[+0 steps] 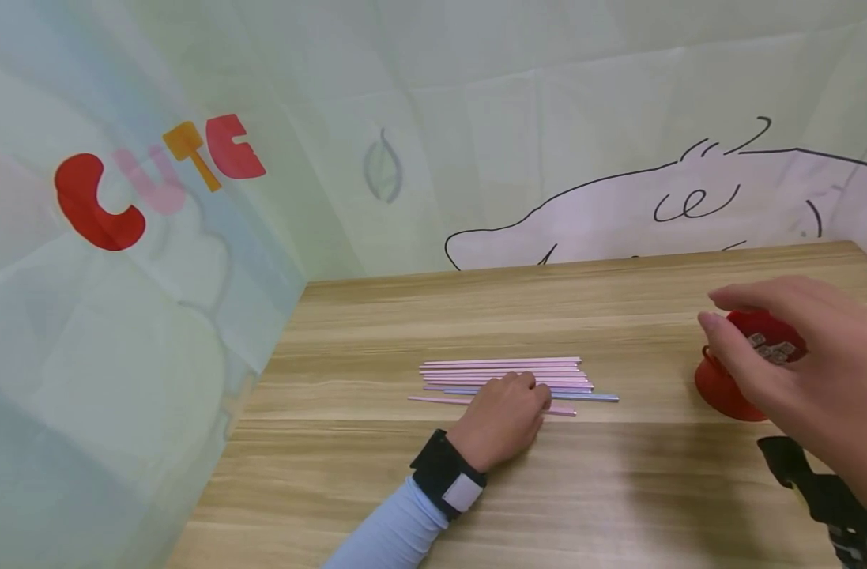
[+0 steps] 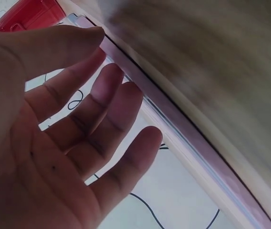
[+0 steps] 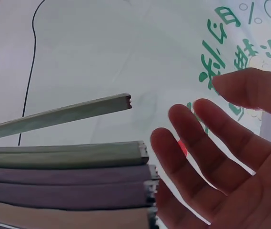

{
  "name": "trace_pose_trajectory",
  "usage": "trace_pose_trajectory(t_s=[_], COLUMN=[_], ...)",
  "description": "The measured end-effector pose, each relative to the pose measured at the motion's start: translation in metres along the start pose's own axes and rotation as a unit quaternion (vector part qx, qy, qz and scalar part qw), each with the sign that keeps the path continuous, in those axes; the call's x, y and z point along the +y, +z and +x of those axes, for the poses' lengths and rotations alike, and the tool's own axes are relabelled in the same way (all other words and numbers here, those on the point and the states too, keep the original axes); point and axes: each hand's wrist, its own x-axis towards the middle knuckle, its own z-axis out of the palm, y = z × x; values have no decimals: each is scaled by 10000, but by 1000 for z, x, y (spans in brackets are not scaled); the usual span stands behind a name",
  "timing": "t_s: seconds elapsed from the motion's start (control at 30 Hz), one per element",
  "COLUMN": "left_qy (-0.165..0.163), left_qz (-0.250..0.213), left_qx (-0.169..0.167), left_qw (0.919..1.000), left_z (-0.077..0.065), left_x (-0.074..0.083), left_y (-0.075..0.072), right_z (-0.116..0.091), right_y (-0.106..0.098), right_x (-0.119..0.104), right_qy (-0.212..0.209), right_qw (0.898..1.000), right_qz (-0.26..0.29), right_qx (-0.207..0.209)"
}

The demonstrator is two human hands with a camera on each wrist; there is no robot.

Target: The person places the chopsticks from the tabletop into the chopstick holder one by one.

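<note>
Got left hand [image 1: 503, 419] loosely bent over thin pink-and-blue sticks [image 1: 469, 373] on the tabletop [image 1: 348, 466], probably squaring them up; apparently gripping none. Got right hand [image 1: 820, 379] half-open, empty, raised by red cup [image 1: 721, 395] at right.

Free tabletop [image 1: 611, 490] runs between left hand [image 1: 504, 415] and right hand [image 1: 817, 379]; thin sticks [image 1: 490, 368] bar the way under and beyond the left one. Beyond the right one, a red container [image 1: 725, 395] blocks passage.
</note>
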Motion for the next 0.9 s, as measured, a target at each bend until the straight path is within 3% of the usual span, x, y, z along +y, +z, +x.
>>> trace_pose_trajectory(t_s=[0.27,0.4,0.63,0.9], left_qy=[68,143,295,595], left_qz=[99,205,-27,-666], left_qx=[14,28,-162,116], left_qw=[9999,9997,9994,9959], left_z=[0,0,2,4], left_x=[1,2,4,10], left_y=[4,5,3,-8], right_z=[-3,-6,-7,-7], right_y=[-3,0,15,19], right_x=[-3,-5,-9,-24], right_qy=[-184,-531,-1456,-1598], right_qw=[9998,9985,9830,9853], right_qz=[39,91,995,539], right_qx=[58,8,514,-275])
